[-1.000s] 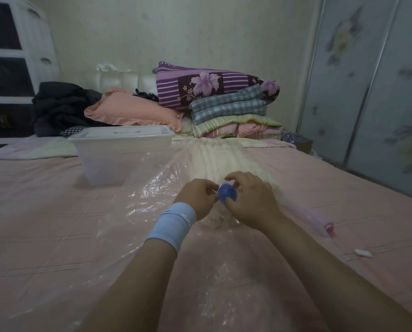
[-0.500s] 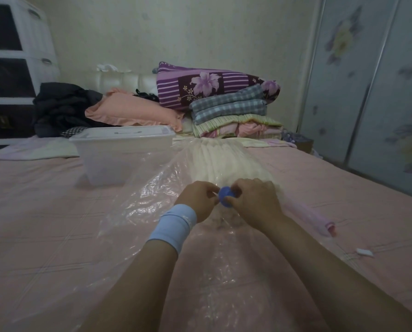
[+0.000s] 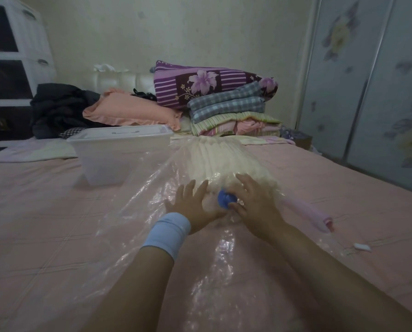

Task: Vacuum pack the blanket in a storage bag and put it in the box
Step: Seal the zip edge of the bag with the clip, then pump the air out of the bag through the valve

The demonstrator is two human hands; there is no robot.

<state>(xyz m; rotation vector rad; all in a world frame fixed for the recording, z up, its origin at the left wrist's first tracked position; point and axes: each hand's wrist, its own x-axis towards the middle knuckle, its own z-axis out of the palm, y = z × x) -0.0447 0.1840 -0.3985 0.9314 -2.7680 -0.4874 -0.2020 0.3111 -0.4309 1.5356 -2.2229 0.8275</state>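
Cream ribbed blanket [image 3: 224, 159] inside clear wrinkled bag [image 3: 133, 207], blue valve [image 3: 226, 200] between left hand [image 3: 195, 206] and right hand [image 3: 255, 202], both flat, fingers spread, gripping nothing, box [image 3: 121, 152] at ten o'clock

Pale blue elastic wristband [image 3: 166, 233] on left wrist, faint darker line near upper edge. Both forearms bare.
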